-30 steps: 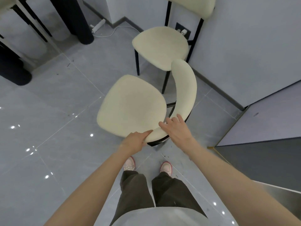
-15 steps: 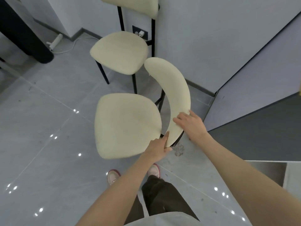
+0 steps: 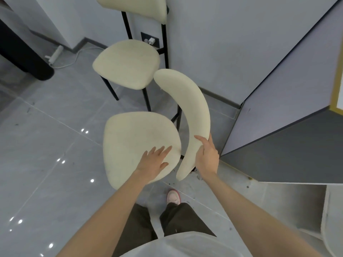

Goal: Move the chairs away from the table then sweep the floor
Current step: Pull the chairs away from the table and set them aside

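Observation:
A cream padded chair (image 3: pixel 130 138) with a black frame stands right in front of me, its curved backrest (image 3: pixel 193 112) to the right. My right hand (image 3: pixel 207 156) grips the lower end of that backrest, thumb on top. My left hand (image 3: pixel 154 164) hovers flat over the seat's near right corner with fingers spread, holding nothing. A second matching chair (image 3: pixel 128 62) stands just beyond, close to the wall.
A grey wall and a dark cabinet (image 3: pixel 278 145) close off the right. A power strip (image 3: pixel 54 56) with a white cable lies on the grey tile floor at the back left, beside a thick black leg (image 3: pixel 27 60). My feet are beneath the chair's near edge.
The chair has swung so its backrest points more to the right and sits nearer the second chair. My left hand has let go of the seat edge and now spreads over the seat.

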The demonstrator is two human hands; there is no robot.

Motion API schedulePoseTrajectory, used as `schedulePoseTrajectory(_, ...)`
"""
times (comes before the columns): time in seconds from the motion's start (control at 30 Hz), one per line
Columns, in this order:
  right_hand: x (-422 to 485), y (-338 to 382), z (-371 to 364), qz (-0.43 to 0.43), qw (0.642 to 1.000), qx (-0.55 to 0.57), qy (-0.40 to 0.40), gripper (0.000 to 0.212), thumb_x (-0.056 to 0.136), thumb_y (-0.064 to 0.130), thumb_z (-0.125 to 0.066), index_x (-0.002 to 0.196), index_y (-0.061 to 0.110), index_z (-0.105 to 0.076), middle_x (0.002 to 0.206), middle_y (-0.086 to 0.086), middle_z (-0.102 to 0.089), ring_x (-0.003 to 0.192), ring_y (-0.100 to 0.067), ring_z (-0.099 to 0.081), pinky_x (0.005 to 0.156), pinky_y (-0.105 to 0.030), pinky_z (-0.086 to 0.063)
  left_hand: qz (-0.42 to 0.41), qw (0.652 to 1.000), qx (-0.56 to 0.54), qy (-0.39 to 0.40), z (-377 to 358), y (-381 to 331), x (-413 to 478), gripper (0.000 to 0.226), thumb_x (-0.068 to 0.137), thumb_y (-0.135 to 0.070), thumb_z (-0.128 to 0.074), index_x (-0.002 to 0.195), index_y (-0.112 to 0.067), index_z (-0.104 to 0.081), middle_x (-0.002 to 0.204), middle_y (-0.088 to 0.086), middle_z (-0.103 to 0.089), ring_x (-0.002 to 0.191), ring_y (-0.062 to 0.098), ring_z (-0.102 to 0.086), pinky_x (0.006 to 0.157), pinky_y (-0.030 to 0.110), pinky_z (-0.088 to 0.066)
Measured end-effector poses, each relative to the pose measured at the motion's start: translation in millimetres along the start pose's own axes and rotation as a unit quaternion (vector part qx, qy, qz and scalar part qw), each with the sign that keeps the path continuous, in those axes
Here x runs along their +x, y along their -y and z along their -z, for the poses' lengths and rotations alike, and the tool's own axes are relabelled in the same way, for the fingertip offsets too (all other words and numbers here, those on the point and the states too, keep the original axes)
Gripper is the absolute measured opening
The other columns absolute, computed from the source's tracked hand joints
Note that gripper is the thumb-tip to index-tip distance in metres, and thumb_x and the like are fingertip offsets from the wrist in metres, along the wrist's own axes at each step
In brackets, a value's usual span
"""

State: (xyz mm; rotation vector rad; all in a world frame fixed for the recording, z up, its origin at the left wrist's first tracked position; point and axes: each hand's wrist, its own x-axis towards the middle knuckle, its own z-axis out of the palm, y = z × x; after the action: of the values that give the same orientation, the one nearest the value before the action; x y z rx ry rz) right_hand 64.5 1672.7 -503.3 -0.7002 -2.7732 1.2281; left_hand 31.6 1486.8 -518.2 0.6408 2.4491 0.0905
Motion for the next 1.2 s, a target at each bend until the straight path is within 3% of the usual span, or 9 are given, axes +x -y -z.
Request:
schedulePoseTrajectory(0.07,-3,2,-3,-0.015,0.999,-0.044,0.008,0.037,0.095,0.029,-0.039,0.13,0.032,-0.048,0.154,0.004,-0.026,0.095,-0.023,-0.062,0.065,-0.023,-0.047,0.023,1.0,0.015,-0.008,0,5,-1,0.06,0.102,-0.033,-0.031,0.151,-0.033,0.004,0.161,-0.002,-0.008,0.148,0.027,-0.01,0.117,0.047,-0.018)
schedulePoseTrajectory(0.13,-5,5,-8,-0.027,0.997,-0.07,0.021,0.05,0.093,0.034,-0.048,0.141,0.039,-0.033,0.158,0.004,-0.011,0.107,-0.024,-0.059,0.071,-0.027,-0.052,0.038,0.999,0.025,-0.012,3,7,0,0.062,0.102,-0.03,-0.032,0.15,-0.034,0.006,0.161,-0.003,-0.003,0.148,0.027,-0.004,0.118,0.047,-0.014)
schedulePoseTrajectory(0.3,9,14,-13,-0.03,0.99,-0.133,0.033,0.074,0.092,0.012,-0.054,0.149,0.033,-0.012,0.157,-0.009,0.01,0.131,-0.035,-0.038,0.086,-0.042,-0.056,0.049,0.998,0.031,-0.017,19,8,15,0.066,0.101,-0.026,-0.035,0.149,-0.036,0.009,0.161,-0.004,0.003,0.148,0.028,0.002,0.118,0.049,-0.011)
schedulePoseTrajectory(0.4,22,12,-12,-0.009,0.972,-0.235,0.027,0.081,0.087,0.0,-0.055,0.151,0.024,-0.01,0.154,-0.018,0.017,0.13,-0.039,-0.028,0.091,-0.044,-0.053,0.041,0.998,0.025,-0.029,34,3,29,0.066,0.101,-0.027,-0.034,0.149,-0.037,0.009,0.161,-0.004,0.005,0.148,0.029,0.003,0.118,0.049,-0.011)
schedulePoseTrajectory(0.53,51,4,-1,0.003,0.941,-0.337,0.015,0.08,0.086,-0.008,-0.053,0.151,0.014,-0.014,0.153,-0.016,0.023,0.134,-0.045,-0.022,0.093,-0.041,-0.05,0.015,0.998,0.025,-0.058,55,-7,41,0.061,0.102,-0.029,-0.03,0.149,-0.037,0.007,0.161,-0.005,0.003,0.148,0.028,0.001,0.118,0.048,-0.011)
schedulePoseTrajectory(0.67,85,-4,16,-0.021,0.925,-0.38,0.019,0.082,0.09,-0.003,-0.053,0.153,0.014,-0.003,0.156,-0.014,0.026,0.144,-0.048,-0.001,0.112,-0.05,-0.032,-0.002,0.996,0.029,-0.085,75,-9,50,0.059,0.102,-0.031,-0.029,0.149,-0.039,0.007,0.161,-0.005,0.003,0.148,0.027,0.0,0.118,0.047,-0.012)
schedulePoseTrajectory(0.93,167,5,63,-0.031,0.876,-0.471,0.099,0.084,0.09,0.01,-0.053,0.154,0.017,0.001,0.159,-0.011,0.014,0.142,-0.051,0.003,0.116,-0.054,-0.019,-0.002,0.992,0.037,-0.124,103,8,69,0.062,0.101,-0.031,-0.032,0.149,-0.04,0.006,0.161,-0.004,0.001,0.148,0.028,-0.003,0.117,0.047,-0.015)
schedulePoseTrajectory(1.03,179,13,62,-0.086,0.9,-0.415,0.1,0.079,0.091,0.019,-0.052,0.153,0.019,-0.004,0.158,-0.016,0.015,0.143,-0.048,-0.003,0.114,-0.053,-0.025,-0.015,0.991,0.038,-0.127,114,14,80,0.063,0.101,-0.031,-0.034,0.149,-0.039,0.006,0.161,-0.003,0.001,0.148,0.028,-0.003,0.117,0.047,-0.015)
schedulePoseTrajectory(1.2,187,12,62,-0.179,0.913,-0.358,0.08,0.083,0.09,0.023,-0.053,0.153,0.017,0.001,0.156,-0.023,0.019,0.143,-0.046,0.002,0.113,-0.06,-0.018,-0.04,0.989,0.053,-0.133,142,30,111,0.064,0.101,-0.032,-0.034,0.149,-0.037,0.007,0.161,-0.001,0.0,0.148,0.029,-0.004,0.117,0.047,-0.016)
